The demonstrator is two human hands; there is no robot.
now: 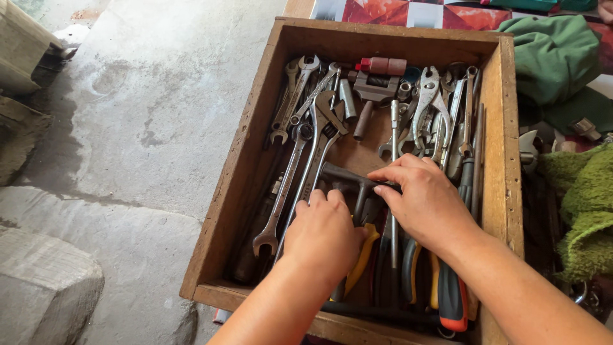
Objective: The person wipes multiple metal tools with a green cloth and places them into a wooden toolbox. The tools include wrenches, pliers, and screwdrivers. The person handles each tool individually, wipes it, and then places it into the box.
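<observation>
1. Down inside a wooden tool box (252,137), both hands work among loose metal tools.
2. The left hand (322,233) lies palm down, its fingers (318,198) curled over the lower end of an adjustable wrench (322,137); whether they truly clasp it cannot be told, since the fingertips are hidden.
3. The right hand (424,198) lies just right of the left hand, its fingers (389,174) pinched around the end of a dark T-shaped socket wrench (341,176).
4. That T-shaped wrench lies between the two hands, its bar running leftward from the right fingers and passing just above the left fingers.
5. Left of the left fingers lies a long combination spanner (281,195), its open jaw pointing toward the near wall of the box.
6. Beyond both sets of fingers, at the far wall, sit a small vise with a red handle (378,80) and locking pliers (429,102).
7. Below the right wrist lie yellow-handled pliers (363,255) and an orange-and-black handled tool (452,300).
8. Right of the box, well apart from the fingers, lies green cloth (555,54).
9. The box rests on a concrete floor (147,128).
</observation>
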